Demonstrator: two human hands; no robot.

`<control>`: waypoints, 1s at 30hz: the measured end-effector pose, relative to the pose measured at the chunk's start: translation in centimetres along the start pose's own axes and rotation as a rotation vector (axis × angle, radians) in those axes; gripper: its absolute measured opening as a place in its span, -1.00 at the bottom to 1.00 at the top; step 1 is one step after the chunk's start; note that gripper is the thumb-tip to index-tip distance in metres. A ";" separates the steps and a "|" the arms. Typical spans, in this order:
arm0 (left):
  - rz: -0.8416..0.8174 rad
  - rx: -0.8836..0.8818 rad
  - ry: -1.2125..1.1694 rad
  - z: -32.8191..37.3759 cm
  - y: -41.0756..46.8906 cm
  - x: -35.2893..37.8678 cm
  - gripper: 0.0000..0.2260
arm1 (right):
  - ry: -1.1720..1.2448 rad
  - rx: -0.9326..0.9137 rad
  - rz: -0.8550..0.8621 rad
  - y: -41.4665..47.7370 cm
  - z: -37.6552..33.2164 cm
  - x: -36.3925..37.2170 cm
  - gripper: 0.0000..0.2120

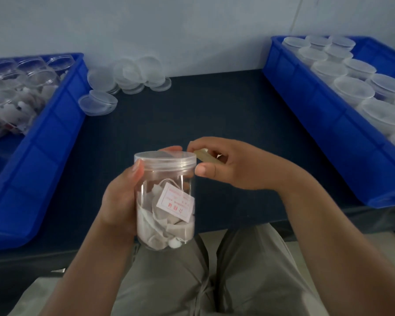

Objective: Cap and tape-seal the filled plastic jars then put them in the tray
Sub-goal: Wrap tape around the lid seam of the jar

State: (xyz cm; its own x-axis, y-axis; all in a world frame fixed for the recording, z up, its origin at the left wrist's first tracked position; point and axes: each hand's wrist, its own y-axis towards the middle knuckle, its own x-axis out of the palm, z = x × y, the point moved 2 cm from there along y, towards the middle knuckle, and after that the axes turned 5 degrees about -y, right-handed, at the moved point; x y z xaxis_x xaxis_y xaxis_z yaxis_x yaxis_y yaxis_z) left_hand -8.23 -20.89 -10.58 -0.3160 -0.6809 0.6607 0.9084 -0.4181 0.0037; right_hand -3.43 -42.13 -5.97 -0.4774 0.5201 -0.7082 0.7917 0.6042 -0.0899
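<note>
A clear plastic jar (167, 208) filled with tea bags and a white label stands upright above my lap, with a translucent cap (165, 158) on top. My left hand (120, 199) grips the jar's left side, thumb up by the cap. My right hand (228, 164) holds a small yellowish tape roll (203, 155) against the cap's right edge, thumb touching the rim. A blue tray (324, 115) at the right holds several capped jars. Another blue tray (43, 142) at the left holds several open filled jars (16, 96).
A pile of loose translucent caps (126, 76) lies at the back of the dark table (192, 110), between the two trays. A pale wall rises behind. My grey-trousered legs sit under the table's near edge.
</note>
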 end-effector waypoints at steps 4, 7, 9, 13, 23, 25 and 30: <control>0.013 -0.009 0.032 0.1 -0.1 -0.8 -0.12 | 0.065 -0.024 0.077 -0.3 -0.3 1.3 -0.54; 0.154 0.053 0.350 1.5 -0.7 -1.9 -0.17 | 0.049 0.017 0.130 -0.7 -0.2 1.9 -0.55; 0.195 0.090 0.493 2.0 -0.8 -2.3 -0.25 | 0.032 0.047 0.167 -1.0 0.0 2.3 -0.50; 0.294 0.128 0.804 1.5 -0.9 -1.7 -0.17 | 0.018 0.085 0.197 -1.2 -0.2 3.2 -0.54; 0.500 0.229 0.842 1.7 -0.7 -0.7 -0.45 | -0.086 0.104 0.081 -1.1 -0.9 2.8 -0.56; 0.495 0.221 0.765 2.3 -0.7 -0.9 -0.52 | -0.084 0.069 0.001 -1.6 -0.9 1.9 -0.55; 0.457 0.151 0.657 2.4 -0.7 -1.0 -0.56 | -0.250 -0.021 -0.019 -2.1 -1.3 0.1 -0.71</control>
State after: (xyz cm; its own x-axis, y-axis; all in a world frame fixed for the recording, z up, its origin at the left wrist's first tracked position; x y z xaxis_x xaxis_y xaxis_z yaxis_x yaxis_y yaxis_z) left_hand -7.91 -18.43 -9.47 0.0410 -0.9981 0.0464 0.9988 0.0397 -0.0278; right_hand -5.62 -42.53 -4.92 -0.3810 0.3448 -0.8578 0.7744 0.6260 -0.0923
